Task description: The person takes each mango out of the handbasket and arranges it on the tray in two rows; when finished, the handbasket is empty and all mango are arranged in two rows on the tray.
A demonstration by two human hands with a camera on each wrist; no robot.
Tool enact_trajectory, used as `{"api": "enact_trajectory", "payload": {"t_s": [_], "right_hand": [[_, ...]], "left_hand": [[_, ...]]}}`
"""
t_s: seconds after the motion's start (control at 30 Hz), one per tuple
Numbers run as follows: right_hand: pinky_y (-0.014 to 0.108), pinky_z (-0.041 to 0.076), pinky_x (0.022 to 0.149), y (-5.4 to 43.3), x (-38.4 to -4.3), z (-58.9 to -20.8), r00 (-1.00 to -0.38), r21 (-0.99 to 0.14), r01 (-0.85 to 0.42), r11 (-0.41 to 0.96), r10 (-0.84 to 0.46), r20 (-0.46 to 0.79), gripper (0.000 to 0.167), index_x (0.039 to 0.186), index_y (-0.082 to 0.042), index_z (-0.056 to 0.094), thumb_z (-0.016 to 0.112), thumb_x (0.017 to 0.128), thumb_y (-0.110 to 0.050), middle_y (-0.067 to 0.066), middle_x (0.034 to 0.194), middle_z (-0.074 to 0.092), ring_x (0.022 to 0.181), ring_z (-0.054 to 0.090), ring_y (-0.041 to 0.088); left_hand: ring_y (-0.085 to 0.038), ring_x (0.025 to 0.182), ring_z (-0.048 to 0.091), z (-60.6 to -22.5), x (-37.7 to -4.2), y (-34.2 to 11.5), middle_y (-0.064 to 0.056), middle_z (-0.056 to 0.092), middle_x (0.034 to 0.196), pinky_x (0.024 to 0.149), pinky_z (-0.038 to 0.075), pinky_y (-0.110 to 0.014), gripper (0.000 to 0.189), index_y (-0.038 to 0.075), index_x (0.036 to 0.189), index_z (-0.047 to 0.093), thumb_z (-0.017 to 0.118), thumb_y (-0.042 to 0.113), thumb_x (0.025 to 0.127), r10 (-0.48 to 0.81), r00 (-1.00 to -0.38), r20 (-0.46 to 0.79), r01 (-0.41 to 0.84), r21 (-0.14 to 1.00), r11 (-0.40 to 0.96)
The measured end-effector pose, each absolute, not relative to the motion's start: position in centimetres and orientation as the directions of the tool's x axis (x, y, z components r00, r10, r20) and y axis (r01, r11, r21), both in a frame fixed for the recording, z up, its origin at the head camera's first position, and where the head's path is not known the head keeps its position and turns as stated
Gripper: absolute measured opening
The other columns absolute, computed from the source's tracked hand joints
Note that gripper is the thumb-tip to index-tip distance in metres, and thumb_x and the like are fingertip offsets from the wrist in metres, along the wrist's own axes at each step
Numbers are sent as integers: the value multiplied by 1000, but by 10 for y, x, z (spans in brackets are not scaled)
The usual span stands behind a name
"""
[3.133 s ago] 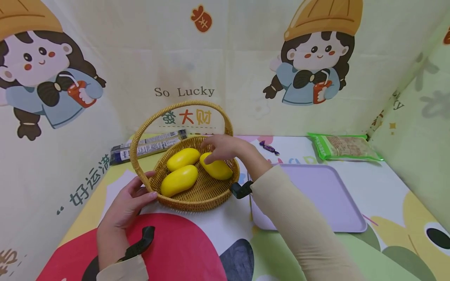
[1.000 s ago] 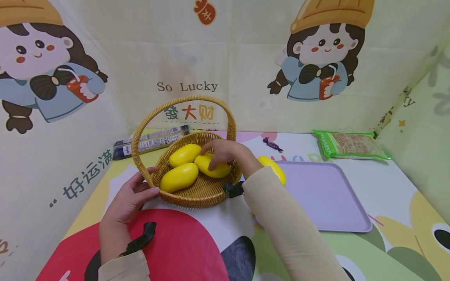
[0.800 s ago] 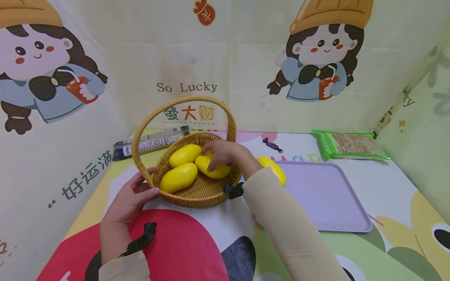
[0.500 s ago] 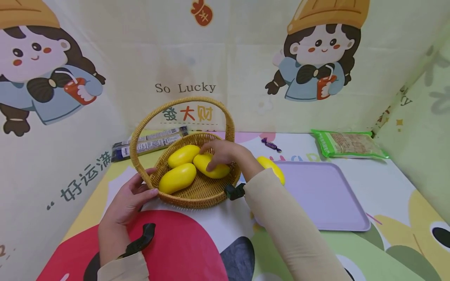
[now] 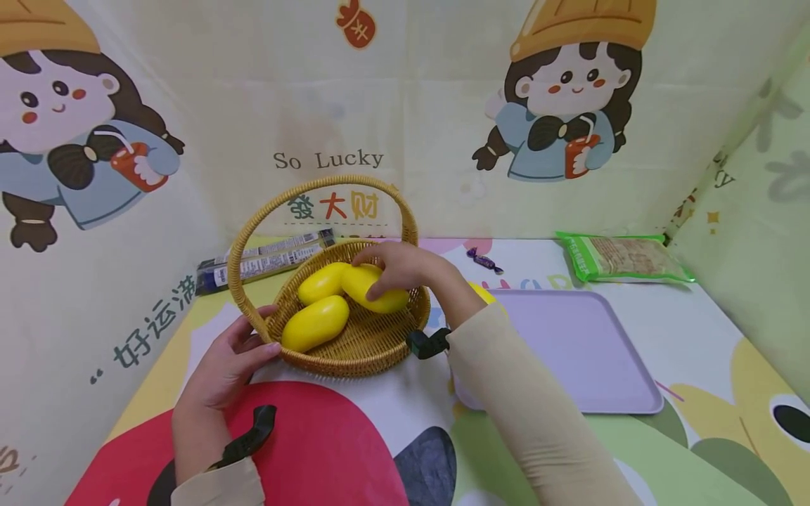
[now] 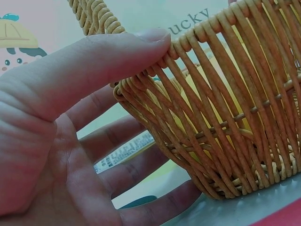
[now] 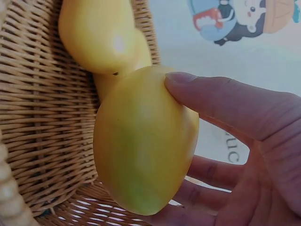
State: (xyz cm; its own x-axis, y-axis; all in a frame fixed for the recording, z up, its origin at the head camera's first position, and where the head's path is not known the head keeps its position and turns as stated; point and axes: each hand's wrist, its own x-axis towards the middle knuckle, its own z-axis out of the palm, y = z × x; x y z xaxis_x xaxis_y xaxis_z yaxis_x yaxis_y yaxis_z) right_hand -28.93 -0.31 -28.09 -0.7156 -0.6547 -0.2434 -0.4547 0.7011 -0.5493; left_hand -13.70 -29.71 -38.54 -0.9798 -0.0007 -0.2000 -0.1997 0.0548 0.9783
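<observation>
My right hand (image 5: 405, 270) pinches a yellow mango (image 7: 141, 141) between thumb and fingers, inside the wicker basket (image 5: 354, 365). Its skin has a greenish patch in the right wrist view. Two other mangoes, one at the back (image 5: 321, 282) and one in front (image 5: 315, 325), lie in the basket's left half. My left hand (image 5: 221, 369) holds the basket's left side near the handle base, thumb on the rim (image 6: 197, 30) and fingers against the outer wall. A further mango (image 5: 482, 292) lies by the tray's back left corner, mostly hidden by the right forearm.
A lilac tray (image 5: 588, 351) lies right of the basket. Behind it are a purple wrapped candy (image 5: 484, 261) and a green-edged food packet (image 5: 623, 258). A long dark-ended packet (image 5: 266, 261) lies behind the basket's left side. The basket's tall handle (image 5: 329, 181) arches over it.
A mango has appeared at the tray since 3.1 s ago. In the last half second my right hand has raised another mango slightly within the basket. The left hand keeps its hold.
</observation>
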Motion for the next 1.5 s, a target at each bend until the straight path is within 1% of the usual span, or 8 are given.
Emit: {"api": "enact_trajectory", "payload": {"t_s": [0.33,0.47,0.67,0.87,1.1,1.17,1.33,1.5], "right_hand": [[47,47,111,8,-282,-269,-725,-593,-422,685,-648,-233,60,143,-32,60,81,88,-26,3,154,51,131,53,25],[46,48,110,15,-280,-264,-723,-607,-421,674,-654,-225,60,144,-33,59,82,88,-27,3,150,54,130,53,25],[45,50,107,26,-278,-260,-697,-640,-427,639,-683,-217,62,146,-34,57,81,89,-28,3,143,57,128,53,25],[42,54,101,41,-275,-256,-680,-667,-446,596,-711,-180,61,146,-35,58,80,89,-28,4,139,59,126,54,25],[38,59,87,58,-271,-249,-666,-708,-445,549,-731,-148,62,146,-32,58,81,88,-28,6,139,59,119,59,29],[38,59,87,63,-269,-246,-667,-711,-443,546,-731,-145,61,145,-32,58,81,89,-27,3,138,59,118,60,29],[41,58,94,76,-261,-237,-672,-717,-446,536,-729,-127,62,146,-34,57,80,89,-24,-6,142,59,122,61,27],[46,56,99,89,-254,-236,-685,-692,-463,554,-719,-117,64,147,-35,56,80,89,-25,-3,145,57,126,60,28]], "left_hand": [[0,123,58,-386,-136,-297,-3,41,158,96,54,-16,68,25,158,39,70,15,99,11,-981,-194,-193,981,28],[0,122,58,-387,-136,-298,-1,43,156,96,54,-16,67,25,158,39,70,13,99,13,-981,-194,-194,981,5],[0,124,57,-387,-135,-299,0,42,156,96,54,-16,66,26,158,39,69,13,100,16,-981,-192,-192,981,5],[1,125,56,-385,-136,-299,-2,42,156,96,54,-17,67,26,158,39,68,12,100,22,-982,-186,-186,983,9],[1,125,57,-386,-134,-299,-1,43,155,97,54,-17,66,26,158,38,67,12,100,35,-982,-184,-183,983,7],[1,125,56,-385,-134,-299,-2,43,156,97,54,-17,66,26,158,38,67,12,100,36,-982,-183,-183,983,11],[1,125,57,-384,-134,-297,-2,44,156,98,54,-18,67,26,158,38,69,13,100,34,-982,-188,-188,982,20],[1,126,56,-384,-134,-296,-1,45,155,98,54,-18,67,26,158,39,69,14,100,33,-981,-192,-192,981,14]]}}
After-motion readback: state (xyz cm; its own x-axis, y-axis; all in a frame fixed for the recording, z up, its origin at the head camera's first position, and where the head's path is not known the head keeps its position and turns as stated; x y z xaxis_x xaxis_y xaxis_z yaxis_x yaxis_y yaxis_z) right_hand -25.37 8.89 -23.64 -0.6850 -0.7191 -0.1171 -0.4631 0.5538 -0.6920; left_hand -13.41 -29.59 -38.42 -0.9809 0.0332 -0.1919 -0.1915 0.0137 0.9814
